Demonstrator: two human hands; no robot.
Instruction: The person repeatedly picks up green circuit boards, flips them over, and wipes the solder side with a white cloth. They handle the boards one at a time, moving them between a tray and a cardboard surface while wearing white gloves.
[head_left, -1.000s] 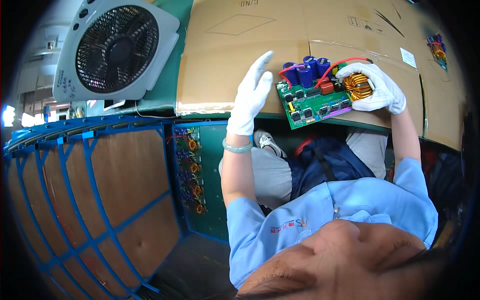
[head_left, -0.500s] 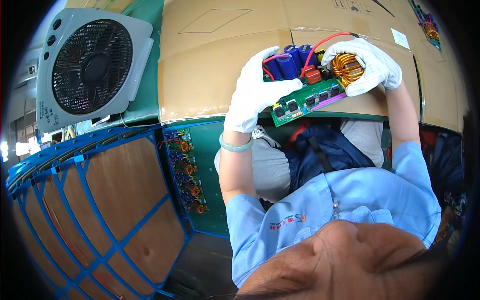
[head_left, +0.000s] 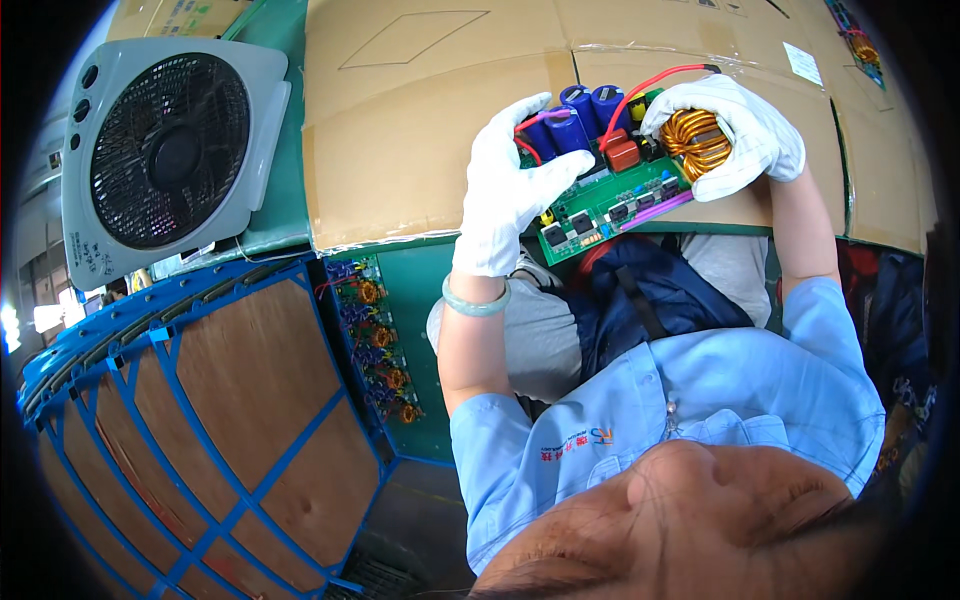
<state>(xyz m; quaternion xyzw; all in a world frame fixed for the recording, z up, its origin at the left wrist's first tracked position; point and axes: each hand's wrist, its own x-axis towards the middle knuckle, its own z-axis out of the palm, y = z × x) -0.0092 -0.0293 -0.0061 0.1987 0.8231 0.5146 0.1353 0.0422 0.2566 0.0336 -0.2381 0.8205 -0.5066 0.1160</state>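
Between my two white-gloved hands, a green circuit board tilts above the near edge of the cardboard. My left hand is closed round its left end, thumb across the top beside the blue cylindrical capacitors. At the other end my right hand wraps round a copper-wound ring coil and the board's edge there. Red box-shaped parts sit mid-board. A red wire arches over them to a dark tip near my right hand. Purple strips and small black parts line the near edge.
Flattened cardboard covers the green worktop. A grey box fan stands at the left. Below it is a blue-framed rack with wooden panels. Several similar boards stand beside the rack, and another board lies at the far right.
The board stays in both hands and its left end has dipped slightly toward me. My left hand has moved slightly with it. The surroundings have shifted a little in view.
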